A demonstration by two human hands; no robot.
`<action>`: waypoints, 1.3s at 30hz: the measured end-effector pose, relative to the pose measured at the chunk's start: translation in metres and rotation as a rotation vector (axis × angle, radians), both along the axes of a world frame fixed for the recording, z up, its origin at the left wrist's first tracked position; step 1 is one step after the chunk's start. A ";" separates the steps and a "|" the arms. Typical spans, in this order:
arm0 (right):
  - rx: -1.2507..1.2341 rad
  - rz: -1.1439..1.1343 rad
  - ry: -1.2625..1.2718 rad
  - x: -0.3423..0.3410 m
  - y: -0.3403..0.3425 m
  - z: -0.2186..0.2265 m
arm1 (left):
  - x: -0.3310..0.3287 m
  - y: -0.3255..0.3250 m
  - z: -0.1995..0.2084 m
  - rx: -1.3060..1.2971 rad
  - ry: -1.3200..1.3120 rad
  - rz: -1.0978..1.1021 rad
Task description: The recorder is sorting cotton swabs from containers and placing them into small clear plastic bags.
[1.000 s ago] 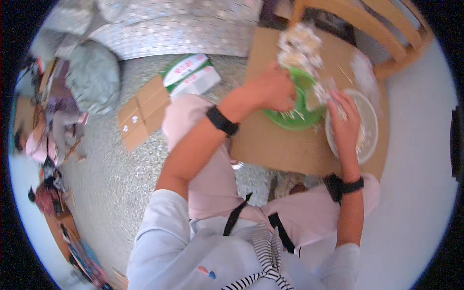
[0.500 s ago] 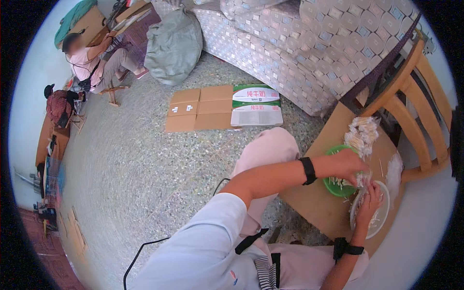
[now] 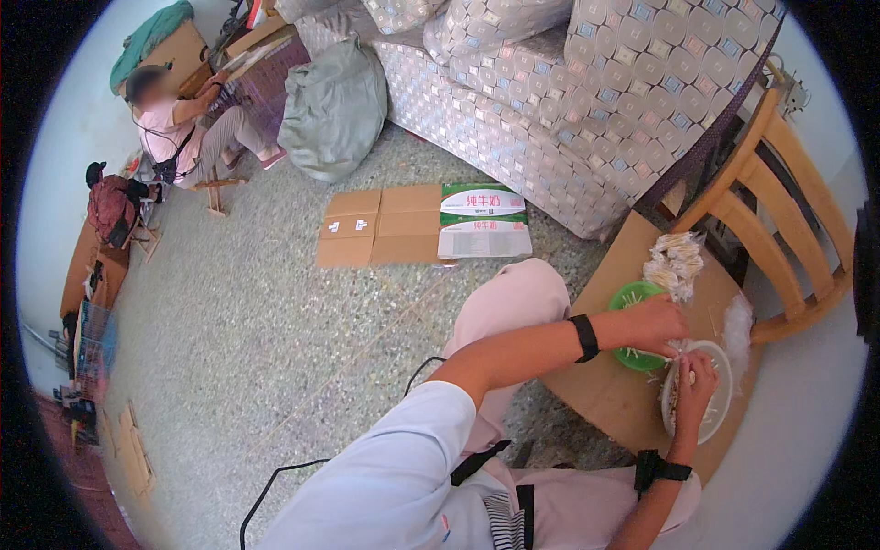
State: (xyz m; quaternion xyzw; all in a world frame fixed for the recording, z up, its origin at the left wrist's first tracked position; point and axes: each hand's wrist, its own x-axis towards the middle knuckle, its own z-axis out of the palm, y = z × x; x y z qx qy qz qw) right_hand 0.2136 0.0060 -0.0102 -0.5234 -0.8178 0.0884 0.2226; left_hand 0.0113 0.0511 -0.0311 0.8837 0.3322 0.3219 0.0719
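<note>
My left hand (image 3: 653,325) reaches across the green basket (image 3: 635,360), its fingers pinched together on thin clear plastic (image 3: 678,347) that looks like a small bag. Directly below, my right hand (image 3: 695,390) is closed on the same plastic, over the white bowl (image 3: 730,390). The two hands' fingertips meet; what the bag contains is mostly hidden by them. Thin white sticks like cotton swabs lie in the green basket, and small pale pieces show in the bowl. Several bagged bundles of swabs (image 3: 674,261) are piled beyond the basket.
Brown cardboard (image 3: 587,380) lies under the containers, with loose clear plastic (image 3: 737,323) at its right. A wooden chair (image 3: 765,188) stands behind. Flattened cartons (image 3: 408,225) lie on the floor near a covered sofa (image 3: 532,119). Another person (image 3: 174,128) sits at far left.
My hands have drawn together and slightly lower and left, the fingertips now meeting at the plastic. The room sits lower in the picture as the view has tilted.
</note>
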 end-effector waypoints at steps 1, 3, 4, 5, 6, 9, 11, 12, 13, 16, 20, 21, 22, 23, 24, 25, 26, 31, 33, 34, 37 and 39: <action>0.005 -0.003 0.005 0.002 0.000 0.002 | -0.003 -0.001 0.004 -0.009 0.028 -0.001; -0.018 0.042 -0.085 0.006 -0.003 0.001 | -0.009 -0.003 0.009 -0.040 0.044 -0.004; -0.019 0.041 -0.078 0.006 -0.004 0.002 | -0.011 -0.004 0.011 -0.077 0.057 -0.007; -0.107 0.082 0.032 0.002 -0.008 0.006 | -0.012 -0.005 0.010 -0.079 0.060 -0.004; -0.198 0.122 0.142 0.000 -0.010 0.008 | -0.012 -0.006 0.008 -0.091 0.044 -0.026; -0.126 -0.056 0.365 0.012 -0.009 0.004 | -0.007 -0.009 0.005 -0.110 -0.001 -0.072; -0.167 -0.153 0.416 0.035 -0.005 0.004 | 0.000 -0.008 0.004 -0.119 -0.042 -0.122; -0.199 -0.240 0.472 0.048 -0.006 0.007 | -0.001 -0.006 0.003 -0.156 -0.022 -0.171; -0.238 -0.263 0.318 0.047 -0.015 0.016 | -0.001 -0.008 -0.001 -0.210 0.000 -0.235; -0.135 -0.190 0.199 0.039 -0.017 0.011 | -0.032 -0.009 -0.004 -0.285 0.092 -0.269; -0.076 -0.232 0.112 0.035 -0.013 -0.003 | -0.060 -0.018 0.034 -0.397 0.160 -0.307; -0.072 -0.213 0.099 0.029 -0.016 0.007 | -0.065 -0.022 0.050 -0.422 0.200 -0.282; -0.075 -0.250 0.076 0.035 -0.020 0.010 | -0.063 -0.023 0.058 -0.423 0.184 -0.322; -0.078 -0.253 0.062 0.044 -0.025 0.006 | -0.057 -0.024 0.059 -0.420 0.155 -0.301; -0.081 -0.247 0.052 0.053 -0.029 0.002 | -0.049 -0.025 0.059 -0.418 0.128 -0.270; -0.084 -0.261 0.041 0.060 -0.033 -0.004 | -0.041 -0.026 0.060 -0.421 0.120 -0.287; -0.112 -0.250 0.023 0.058 -0.036 -0.010 | -0.038 -0.027 0.060 -0.409 0.066 -0.241; -0.264 -0.212 -0.006 0.045 -0.037 -0.022 | -0.028 -0.030 0.051 -0.062 -0.057 -0.094; -0.348 -0.190 0.056 0.044 -0.035 -0.019 | -0.025 -0.029 0.047 -0.030 -0.044 -0.079; -0.354 -0.190 0.059 0.042 -0.034 -0.019 | -0.024 -0.027 0.045 -0.036 -0.041 -0.080; -0.429 -0.351 0.114 0.042 -0.024 -0.023 | -0.018 -0.020 0.042 -0.184 0.031 -0.090; -0.142 -0.210 0.174 0.050 -0.021 -0.039 | -0.014 -0.019 0.036 -0.232 0.021 -0.100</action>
